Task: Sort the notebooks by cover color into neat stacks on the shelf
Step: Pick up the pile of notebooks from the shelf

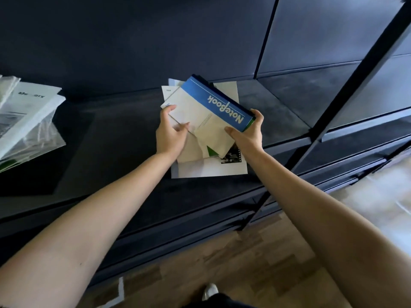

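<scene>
A notebook [201, 108] with a cream cover and a blue band reading "NoteBook" is held tilted above a loose pile of notebooks [211, 167] on the dark shelf [124, 134]. My right hand [249, 135] grips its near right corner, thumb on the cover and fingers round the blue edge. My left hand [170, 135] pinches its left edge. Under it lie a cream notebook with a green triangle [211, 151] and a white one with a black-and-white photo. More white and blue covers peek out behind.
At the left of the shelf lies a stack of white booklets and clear plastic sleeves [26, 121]. A black upright post [347, 90] crosses at the right. Lower shelves and a wooden floor [200, 263] are below. A divider [264, 41] splits the back panel.
</scene>
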Action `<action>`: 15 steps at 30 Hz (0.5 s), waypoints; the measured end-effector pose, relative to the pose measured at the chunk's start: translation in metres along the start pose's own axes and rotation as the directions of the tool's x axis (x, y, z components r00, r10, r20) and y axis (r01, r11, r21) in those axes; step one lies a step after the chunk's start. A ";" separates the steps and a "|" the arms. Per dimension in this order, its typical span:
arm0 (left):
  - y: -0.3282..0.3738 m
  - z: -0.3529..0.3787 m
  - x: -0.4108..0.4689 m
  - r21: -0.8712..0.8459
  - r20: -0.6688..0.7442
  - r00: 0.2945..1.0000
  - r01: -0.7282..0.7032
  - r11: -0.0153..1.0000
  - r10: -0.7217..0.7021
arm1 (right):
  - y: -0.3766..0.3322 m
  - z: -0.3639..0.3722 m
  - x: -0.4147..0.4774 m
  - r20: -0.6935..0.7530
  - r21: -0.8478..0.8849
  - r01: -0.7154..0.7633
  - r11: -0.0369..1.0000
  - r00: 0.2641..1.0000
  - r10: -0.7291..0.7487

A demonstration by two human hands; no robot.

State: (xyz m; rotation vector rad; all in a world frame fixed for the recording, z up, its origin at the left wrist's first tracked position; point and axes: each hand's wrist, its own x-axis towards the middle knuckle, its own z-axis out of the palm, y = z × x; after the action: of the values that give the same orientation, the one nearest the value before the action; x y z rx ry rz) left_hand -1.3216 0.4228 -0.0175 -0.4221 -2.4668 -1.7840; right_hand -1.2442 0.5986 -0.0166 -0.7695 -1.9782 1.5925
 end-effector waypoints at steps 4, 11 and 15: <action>0.007 0.030 0.013 -0.014 -0.052 0.999 0.010 1.000 -0.011 | 0.004 -0.012 0.037 -0.001 -0.030 -0.006 1.000 1.000 0.006; 0.010 0.045 0.046 -0.001 -0.085 0.996 0.040 0.999 -0.040 | 0.009 -0.003 0.073 -0.005 0.005 -0.007 1.000 1.000 0.007; 0.006 0.048 0.075 0.021 -0.080 0.996 0.038 0.999 -0.037 | 0.007 0.007 0.092 -0.035 0.007 0.008 1.000 0.999 -0.008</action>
State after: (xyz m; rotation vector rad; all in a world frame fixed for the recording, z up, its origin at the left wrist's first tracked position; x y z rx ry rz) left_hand -1.3867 0.4829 -0.0112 -0.2990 -2.4543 -1.7486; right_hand -1.3146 0.6580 -0.0227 -0.7804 -1.9475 1.5701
